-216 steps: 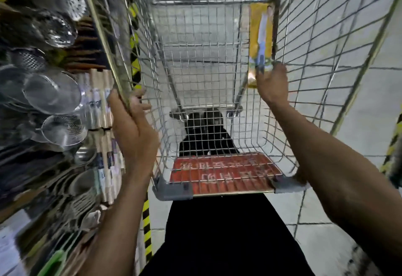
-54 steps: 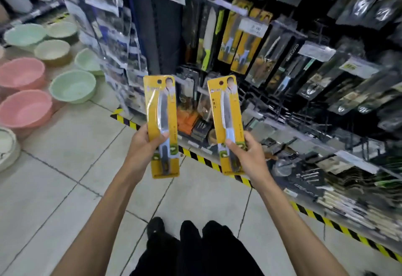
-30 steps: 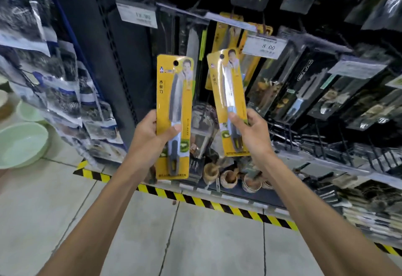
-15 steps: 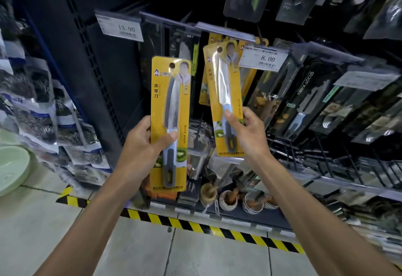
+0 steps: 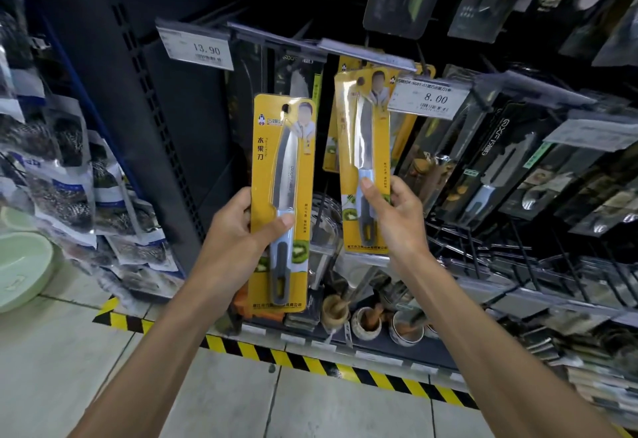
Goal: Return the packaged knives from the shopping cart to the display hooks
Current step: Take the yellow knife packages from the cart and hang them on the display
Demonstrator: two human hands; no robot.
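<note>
1. Right hand (image 5: 397, 216): thumb and fingers pinch the lower part of the raised knife pack (image 5: 362, 133), which is upright, with its top just beside the 8.00 price tag (image 5: 428, 101).
2. Left hand (image 5: 238, 234): grips the second knife pack (image 5: 283, 175) near the handle end, lower and to the left, apart from the rack.
3. Hung yellow packs (image 5: 405, 133): matching stock, directly behind the raised pack. The hook itself is hidden by the tag.
4. Advised handling: line the hang hole (image 5: 361, 81) up with the hook tip, pass it under the tag and slide it straight back. Let go only once it hangs.
5. Advised: hold the second pack clear meanwhile.
</note>
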